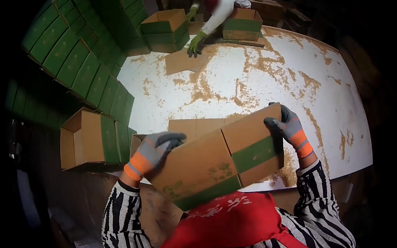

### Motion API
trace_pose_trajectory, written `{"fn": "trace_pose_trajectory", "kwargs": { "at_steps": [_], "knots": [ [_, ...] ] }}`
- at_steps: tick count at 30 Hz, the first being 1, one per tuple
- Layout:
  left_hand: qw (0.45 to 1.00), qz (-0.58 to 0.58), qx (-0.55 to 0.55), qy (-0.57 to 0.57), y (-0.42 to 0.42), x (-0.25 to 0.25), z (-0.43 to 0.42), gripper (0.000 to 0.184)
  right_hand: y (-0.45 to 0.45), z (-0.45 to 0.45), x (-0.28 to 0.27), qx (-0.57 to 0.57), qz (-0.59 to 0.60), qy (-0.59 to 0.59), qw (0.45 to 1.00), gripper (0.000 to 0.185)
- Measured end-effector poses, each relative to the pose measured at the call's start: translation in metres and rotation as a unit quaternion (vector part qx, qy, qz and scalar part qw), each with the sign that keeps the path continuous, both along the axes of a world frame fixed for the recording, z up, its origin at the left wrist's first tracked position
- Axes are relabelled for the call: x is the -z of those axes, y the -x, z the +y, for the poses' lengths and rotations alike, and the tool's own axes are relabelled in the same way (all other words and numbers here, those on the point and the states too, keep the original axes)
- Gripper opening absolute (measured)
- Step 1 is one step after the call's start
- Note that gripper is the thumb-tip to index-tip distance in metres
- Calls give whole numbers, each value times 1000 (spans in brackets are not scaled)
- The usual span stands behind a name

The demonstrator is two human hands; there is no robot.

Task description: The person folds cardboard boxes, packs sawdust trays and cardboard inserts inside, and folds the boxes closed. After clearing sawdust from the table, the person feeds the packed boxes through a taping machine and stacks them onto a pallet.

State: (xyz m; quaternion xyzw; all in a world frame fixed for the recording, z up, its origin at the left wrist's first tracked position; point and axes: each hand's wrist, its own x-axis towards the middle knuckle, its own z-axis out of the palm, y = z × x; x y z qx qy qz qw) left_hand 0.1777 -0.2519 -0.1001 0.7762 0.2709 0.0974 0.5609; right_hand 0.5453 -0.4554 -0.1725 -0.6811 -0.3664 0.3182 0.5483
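A brown cardboard box (pixel 201 164) with a green band and green leaf prints is held tilted above the near edge of the table, close to my red apron. It looks folded flat or only partly opened; its inside is hidden. My left hand (pixel 155 151), in a grey and orange glove, grips its upper left edge. On the upper right corner, my right hand (pixel 289 128) has its thumb in front and fingers behind. Behind the box, another piece of cardboard (pixel 194 125) lies on the table, partly covered.
Brown shavings litter the white table (pixel 275 92). Green boxes (pixel 72 61) are stacked high on the left, with an open box (pixel 87 139) nearer me. Across the table, a co-worker's gloved hand (pixel 195 45) touches a cardboard sheet (pixel 179 63) between two open boxes.
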Motion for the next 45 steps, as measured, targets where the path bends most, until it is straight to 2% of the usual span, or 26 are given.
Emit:
{"fn": "trace_pose_trajectory", "kwargs": {
  "at_steps": [1,2,6,7,8,10,12,14,15,18,21,24,26,27,29,30,31,33,34,35,36,37,40,41,42,45],
  "knots": [
    [981,-18,-121,-148,-1,34,23,25,-3,-2,15,-8,13,29,999,65],
    [916,-20,-178,-360,3,48,39,29,0,-2,30,53,-12,26,998,47],
    [900,-30,-348,-261,14,90,7,47,-34,-13,154,160,106,41,981,54],
    [880,25,-299,-369,34,129,-7,51,-46,-23,186,185,126,44,974,55],
    [882,96,-292,-358,44,157,-28,61,-51,-35,206,179,10,127,975,63],
    [899,176,-253,-310,44,165,-79,71,-24,-67,208,185,14,75,980,70],
    [879,224,-281,-313,46,190,-110,83,-7,-102,232,169,111,108,973,77],
    [848,273,-323,-318,48,212,-124,90,21,-110,212,120,58,161,978,71],
    [846,292,-342,-286,48,223,-124,99,40,-100,172,87,49,145,984,61],
    [833,302,-378,-269,45,234,-119,97,47,-91,169,101,46,193,975,55],
    [822,322,-396,-251,43,217,-123,89,41,-97,155,108,105,144,978,52],
    [844,3,-520,-132,59,233,-135,99,38,-100,109,108,85,97,986,49],
    [784,-27,-620,-10,72,239,-151,96,29,-99,85,96,124,10,987,47],
    [739,-41,-671,49,73,240,-155,95,16,-103,78,96,52,25,994,46],
    [690,12,-683,238,57,207,-183,66,-2,-116,55,154,169,-20,973,41],
    [676,4,-664,319,57,216,-187,58,-15,-126,52,169,206,-52,963,42],
    [677,-43,-621,392,57,236,-188,51,-31,-138,57,103,-86,-110,985,42],
    [686,-100,-541,475,46,269,-186,45,-46,-159,63,92,-102,-150,979,47],
    [704,-96,-525,469,30,265,-185,47,-50,-165,59,86,-111,-170,975,49],
    [721,-91,-508,463,13,261,-184,49,-43,-173,51,140,191,-181,955,50],
    [730,-94,-516,438,-2,256,-188,52,-35,-178,44,180,475,-173,844,51],
    [730,-103,-517,435,-13,250,-186,54,-39,-195,62,80,482,-188,852,54],
    [714,-142,-505,465,-37,236,-180,62,2,-187,53,131,255,-76,955,56],
    [690,-167,-504,491,-39,241,-179,54,8,-186,63,132,226,-43,964,59],
    [682,-192,-497,501,-37,254,-177,52,17,-187,81,104,99,16,990,59],
    [649,-286,-460,534,-36,281,-163,46,38,-183,109,116,-5,35,993,60]
  ]
}}
